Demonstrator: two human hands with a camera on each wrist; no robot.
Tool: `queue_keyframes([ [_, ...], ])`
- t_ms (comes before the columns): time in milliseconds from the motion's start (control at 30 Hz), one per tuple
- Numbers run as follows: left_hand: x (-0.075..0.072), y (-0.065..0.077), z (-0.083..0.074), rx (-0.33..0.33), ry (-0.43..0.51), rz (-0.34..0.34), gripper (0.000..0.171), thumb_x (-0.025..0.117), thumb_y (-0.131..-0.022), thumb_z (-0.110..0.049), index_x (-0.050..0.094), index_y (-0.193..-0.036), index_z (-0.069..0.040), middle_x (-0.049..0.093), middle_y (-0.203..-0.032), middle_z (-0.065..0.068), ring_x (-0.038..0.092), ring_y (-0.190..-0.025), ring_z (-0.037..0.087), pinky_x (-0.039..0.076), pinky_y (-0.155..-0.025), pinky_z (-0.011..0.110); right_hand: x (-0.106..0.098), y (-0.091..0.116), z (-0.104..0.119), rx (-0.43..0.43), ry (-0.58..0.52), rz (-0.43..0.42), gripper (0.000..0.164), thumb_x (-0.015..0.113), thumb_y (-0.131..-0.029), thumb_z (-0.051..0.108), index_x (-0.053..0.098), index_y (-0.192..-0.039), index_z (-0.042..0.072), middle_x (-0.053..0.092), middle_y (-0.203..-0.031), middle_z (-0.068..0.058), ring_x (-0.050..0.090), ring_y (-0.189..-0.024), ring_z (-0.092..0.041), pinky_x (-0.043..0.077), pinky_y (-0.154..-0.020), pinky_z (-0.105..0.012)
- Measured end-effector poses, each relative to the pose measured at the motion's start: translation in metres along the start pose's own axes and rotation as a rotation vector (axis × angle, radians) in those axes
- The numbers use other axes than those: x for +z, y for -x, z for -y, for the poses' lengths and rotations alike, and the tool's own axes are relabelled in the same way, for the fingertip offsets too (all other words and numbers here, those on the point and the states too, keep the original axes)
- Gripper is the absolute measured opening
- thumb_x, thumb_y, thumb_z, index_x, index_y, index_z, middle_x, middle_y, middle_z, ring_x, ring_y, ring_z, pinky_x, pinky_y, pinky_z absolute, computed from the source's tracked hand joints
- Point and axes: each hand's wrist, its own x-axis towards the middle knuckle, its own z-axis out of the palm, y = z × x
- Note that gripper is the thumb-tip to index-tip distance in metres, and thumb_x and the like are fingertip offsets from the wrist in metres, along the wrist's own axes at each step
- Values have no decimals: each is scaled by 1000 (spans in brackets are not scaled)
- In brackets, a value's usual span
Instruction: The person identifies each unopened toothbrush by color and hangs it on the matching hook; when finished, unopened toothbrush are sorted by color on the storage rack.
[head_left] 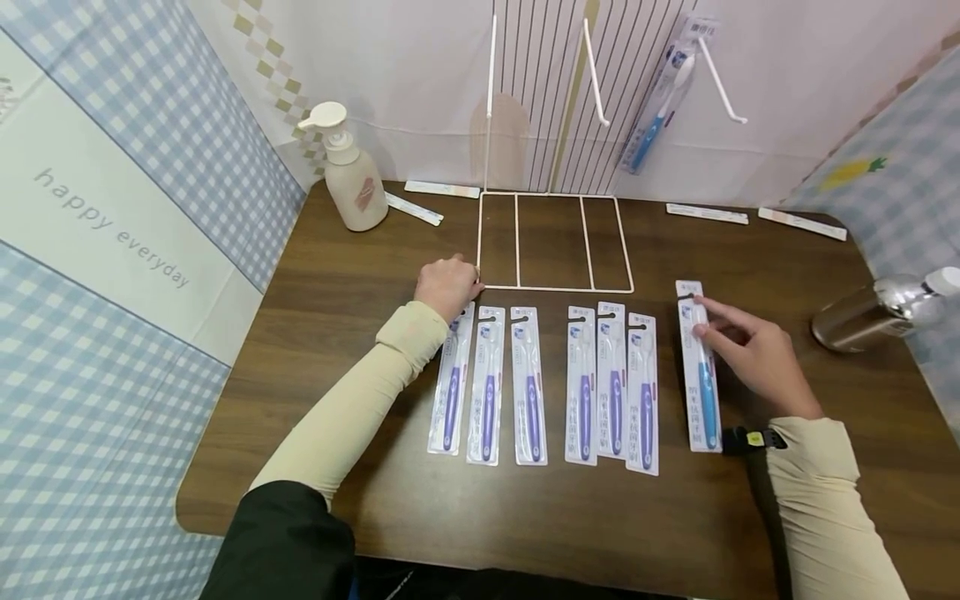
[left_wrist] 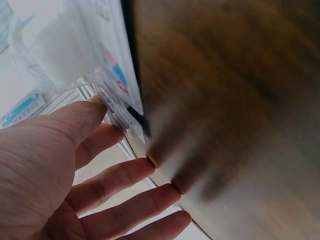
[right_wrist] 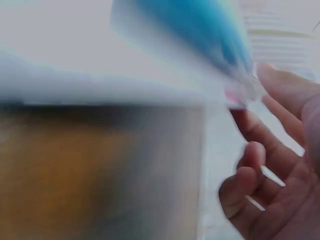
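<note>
Blue toothbrush [head_left: 707,400] apart from purple toothbrushes [head_left: 616,400]

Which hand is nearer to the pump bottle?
Left. The left hand is in front and right of the pump bottle; the right hand is farther right, holding a packaged blue toothbrush.

The blue-checked cloth [head_left: 112,225] reads "happy everyday". The purple toothbrush packs [head_left: 487,385] and the blue toothbrush pack [head_left: 700,367] beside them carry "纳米抗菌牙刷" lengthwise. Smaller print is blurred.
</note>
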Motion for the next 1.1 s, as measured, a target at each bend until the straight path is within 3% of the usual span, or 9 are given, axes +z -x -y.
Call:
queue_keyframes([
  [133,-1,1,0,-4,8,-6,27,68,-104,-39,82,-105,-16,74,-107,12,75,-90,35,62,-67,48,-10,-13,34,-149,-39,-230,48,82,-94,9,71,-139,24,66,-86,21,46,-57,-2,35,-52,-16],
  [267,-1,2,0,-6,19,-4,27,68,-104,-38,82,-105,-15,74,-109,13,75,-91,35,62,-67,49,-25,-32,74,-280,-64,-432,51,84,-88,-1,74,-132,23,62,-86,25,41,-57,1,32,-56,-13],
  [467,-1,1,1,-10,24,-3,27,68,-105,-38,82,-105,-15,75,-112,13,75,-93,36,62,-68,49,-48,-59,129,-322,-124,-617,41,85,-90,5,75,-125,24,72,-94,23,37,-56,4,31,-57,-11],
  [633,0,1,1,-8,28,-5,27,68,-104,-38,82,-106,-15,75,-112,13,75,-93,36,62,-69,49,-54,-72,154,-274,-164,-691,37,85,-91,14,75,-124,27,79,-103,9,32,-51,4,29,-55,-11],
  [767,1,0,0,-5,30,0,27,68,-104,-39,82,-105,-16,75,-112,12,74,-94,36,61,-70,49,-50,-77,156,-276,-156,-706,36,84,-92,16,75,-125,27,80,-106,-1,39,-53,7,34,-57,-11],
  [900,1,0,-1,-9,28,4,27,68,-104,-39,82,-106,-16,75,-113,12,75,-94,36,62,-70,49,-45,-80,153,-205,-151,-691,36,83,-93,18,74,-125,30,80,-109,-4,46,-56,7,38,-58,-10],
  [1000,0,1,-2,-11,28,1,27,68,-104,-39,82,-106,-16,75,-113,13,75,-94,36,62,-69,49,-40,-84,153,-142,-175,-681,37,83,-92,17,74,-125,31,79,-115,-2,55,-65,5,38,-60,-12],
  [1100,-1,3,-2,-9,30,1,27,68,-104,-39,82,-106,-16,75,-113,13,75,-94,36,62,-69,49,-35,-93,154,-134,-180,-672,36,83,-93,16,74,-126,27,77,-119,-5,62,-80,5,38,-63,-14],
])
